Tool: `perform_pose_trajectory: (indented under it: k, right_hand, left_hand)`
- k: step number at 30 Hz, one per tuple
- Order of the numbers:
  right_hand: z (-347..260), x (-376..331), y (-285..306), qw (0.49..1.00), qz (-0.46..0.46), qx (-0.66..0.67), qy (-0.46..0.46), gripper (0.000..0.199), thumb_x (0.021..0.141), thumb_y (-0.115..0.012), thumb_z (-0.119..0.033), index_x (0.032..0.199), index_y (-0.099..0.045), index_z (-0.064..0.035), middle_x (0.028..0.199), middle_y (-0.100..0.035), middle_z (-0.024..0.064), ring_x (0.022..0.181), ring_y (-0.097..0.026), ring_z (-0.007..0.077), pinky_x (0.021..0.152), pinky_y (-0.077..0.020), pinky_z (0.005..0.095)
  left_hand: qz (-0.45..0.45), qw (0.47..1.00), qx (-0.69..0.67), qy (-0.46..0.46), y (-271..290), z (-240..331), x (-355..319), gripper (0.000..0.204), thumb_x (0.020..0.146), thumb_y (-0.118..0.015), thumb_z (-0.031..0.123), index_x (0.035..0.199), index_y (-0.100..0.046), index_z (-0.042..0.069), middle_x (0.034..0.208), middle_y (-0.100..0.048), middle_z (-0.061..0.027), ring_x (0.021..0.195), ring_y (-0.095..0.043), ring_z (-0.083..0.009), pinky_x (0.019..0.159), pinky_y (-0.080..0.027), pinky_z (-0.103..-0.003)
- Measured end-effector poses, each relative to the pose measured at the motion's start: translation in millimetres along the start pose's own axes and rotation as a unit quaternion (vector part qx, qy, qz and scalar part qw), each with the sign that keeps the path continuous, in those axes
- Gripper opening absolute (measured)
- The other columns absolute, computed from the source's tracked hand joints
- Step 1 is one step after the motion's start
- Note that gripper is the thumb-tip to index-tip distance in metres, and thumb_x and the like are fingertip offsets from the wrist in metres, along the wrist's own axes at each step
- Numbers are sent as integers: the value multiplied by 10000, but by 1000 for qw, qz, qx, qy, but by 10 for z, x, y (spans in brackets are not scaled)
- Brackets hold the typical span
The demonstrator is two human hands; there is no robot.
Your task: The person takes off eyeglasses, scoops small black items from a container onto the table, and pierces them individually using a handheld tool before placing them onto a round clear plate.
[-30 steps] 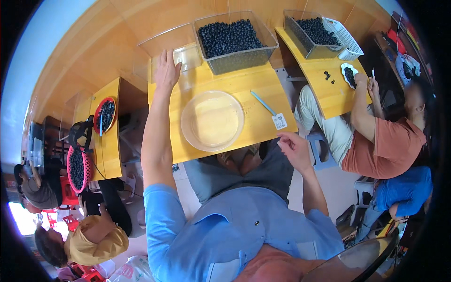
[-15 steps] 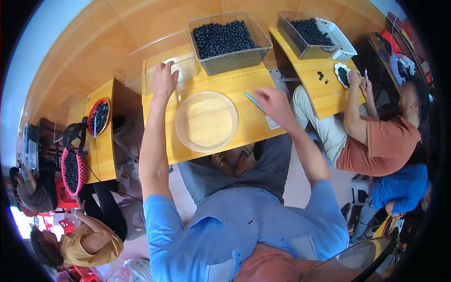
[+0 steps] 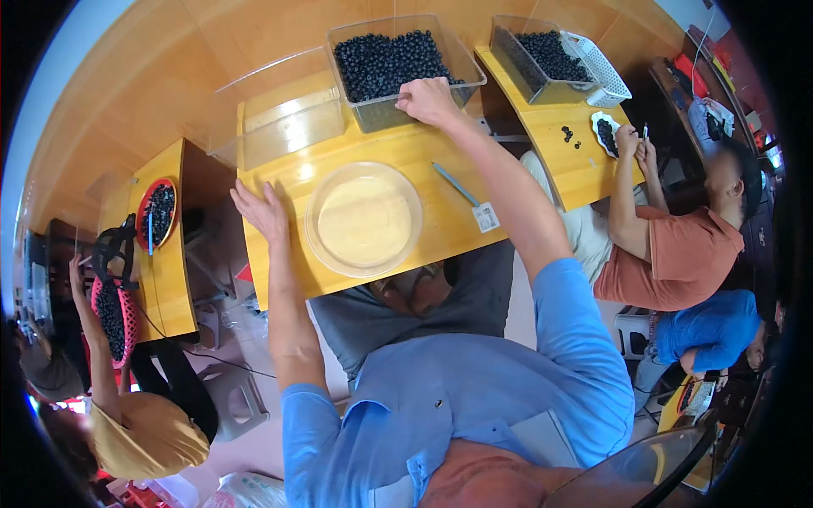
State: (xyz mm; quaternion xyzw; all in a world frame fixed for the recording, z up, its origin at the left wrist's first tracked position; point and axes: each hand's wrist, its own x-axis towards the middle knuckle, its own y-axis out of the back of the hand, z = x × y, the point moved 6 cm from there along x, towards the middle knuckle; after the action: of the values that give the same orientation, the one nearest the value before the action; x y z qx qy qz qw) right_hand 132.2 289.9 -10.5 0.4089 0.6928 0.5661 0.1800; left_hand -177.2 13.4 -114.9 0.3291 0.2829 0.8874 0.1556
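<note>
A large clear plastic bin (image 3: 398, 114) at the table's back is heaped with small, dark, round pieces (image 3: 389, 63), like beads or berries. My right hand (image 3: 429, 100) reaches to its near rim, fingers curled in against it. On the left edge of the table, my left hand (image 3: 264, 213) is spread open, holding nothing. Between my arms sits a round, shallow, clear basin (image 3: 364, 222) with no dark pieces in it. A thin blue pen-like tool (image 3: 455, 182) lies right of the basin, beside a white printed label (image 3: 485, 218).
A clear empty box (image 3: 292, 127) stands at the back left of the yellow table (image 3: 288, 271). On the right, a person (image 3: 677, 254) works beside another filled bin (image 3: 550, 85) and a white basket (image 3: 605, 72). A red bowl (image 3: 174, 212) and pink basket (image 3: 129, 326) are at left.
My right hand has moved up and left from beside the blue tool to the bin's rim. My left hand has come down from the empty box to the table's left edge.
</note>
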Motion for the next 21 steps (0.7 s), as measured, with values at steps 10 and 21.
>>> perform_pose_trajectory:
  k: [10, 21]
  right_hand:
    - [-234, -280, 213, 996, -64, 60, 10, 250, 863, -743, -386, 970, -807, -170, 950, -777, 99, 957, -724, 301, 952, -443, 462]
    - [662, 564, -151, 918, -273, 109, -265, 685, 827, -798, -473, 1365, -648, -77, 1404, -627, 150, 1292, -588, 323, 1063, -476, 433]
  left_hand:
    - [37, 914, -381, 131, -254, -340, 862, 718, 1075, -500, 414, 1582, -252, -31, 1614, -316, -239, 1478, -350, -330, 1212, -274, -404]
    - [34, 945, -296, 132, -466, -296, 685, 678, 1075, -514, 397, 1562, -303, -25, 1544, -416, -258, 1406, -446, -335, 1170, -347, -413]
